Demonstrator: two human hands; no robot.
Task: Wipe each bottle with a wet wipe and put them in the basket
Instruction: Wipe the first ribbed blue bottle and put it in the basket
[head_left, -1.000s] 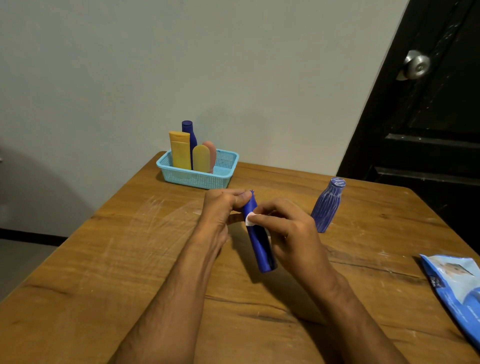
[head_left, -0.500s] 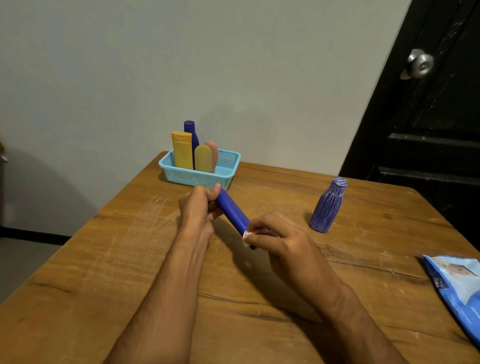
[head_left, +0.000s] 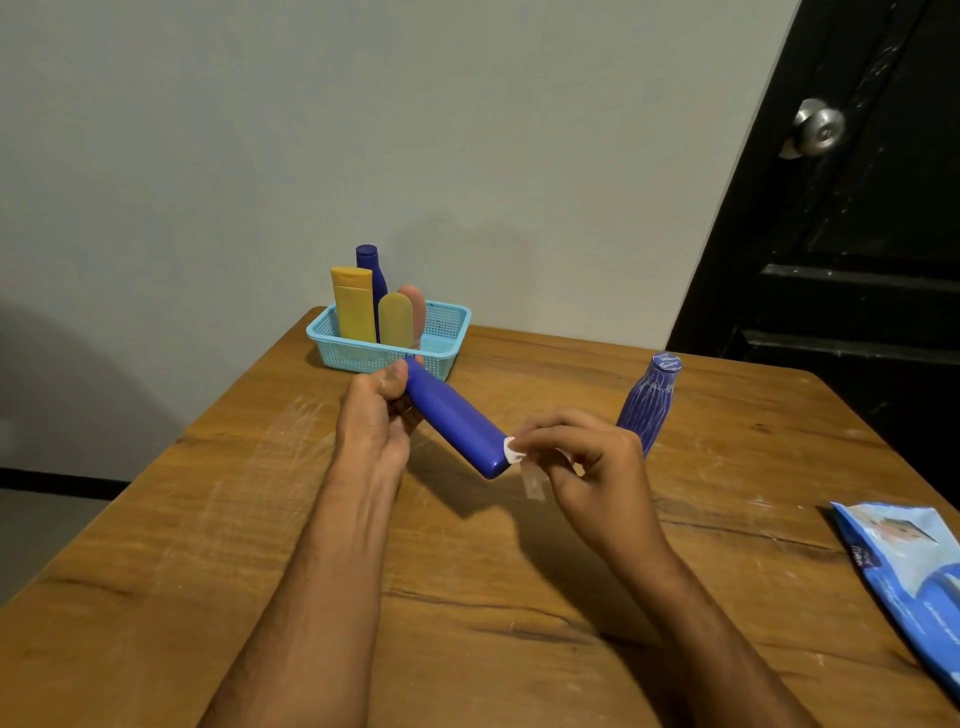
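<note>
My left hand (head_left: 376, 415) grips the upper end of a plain blue bottle (head_left: 457, 420), held slanted above the table with its base down to the right. My right hand (head_left: 587, 462) pinches a small white wet wipe (head_left: 514, 451) against the bottle's base. A ribbed blue bottle (head_left: 648, 401) stands upright on the table, right of my hands. The turquoise basket (head_left: 447, 325) at the far edge holds several bottles: two yellow, one dark blue, one pink.
A blue wet-wipe pack (head_left: 909, 571) lies at the table's right edge. The wooden table (head_left: 208, 519) meets a grey wall behind the basket. A black door with a metal knob (head_left: 818, 127) stands at the right.
The plain blue bottle swung from near upright to a slant, top toward the basket. My right hand slid the wipe down its body to the base, and my left hand shifted left.
</note>
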